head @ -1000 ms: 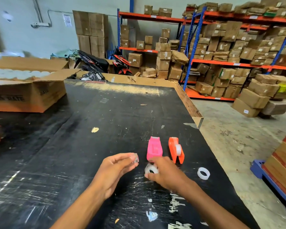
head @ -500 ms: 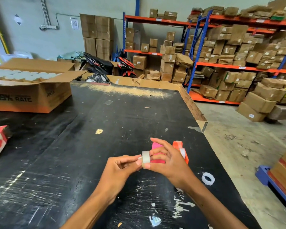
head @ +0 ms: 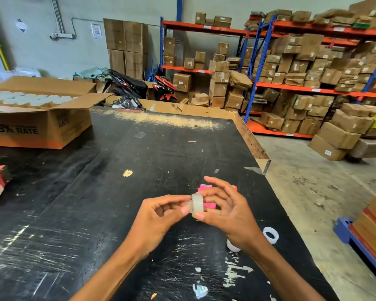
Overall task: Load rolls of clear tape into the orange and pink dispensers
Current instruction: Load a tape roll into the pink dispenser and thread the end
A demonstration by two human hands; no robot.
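— Two hands on one roll?
— Yes, head view: my right hand (head: 230,216) pinches the tape roll (head: 197,202) above the desk (head: 139,170); left hand (head: 159,216) picks at its edge. Next, I'd seat it in the pink dispenser (head: 205,188) behind.

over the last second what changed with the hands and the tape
The right hand lifted the tape roll off the table and turned it on edge; the left hand closed in and now picks at it. The pink dispenser and the orange dispenser, now mostly hidden, stayed put, as did the spare roll.
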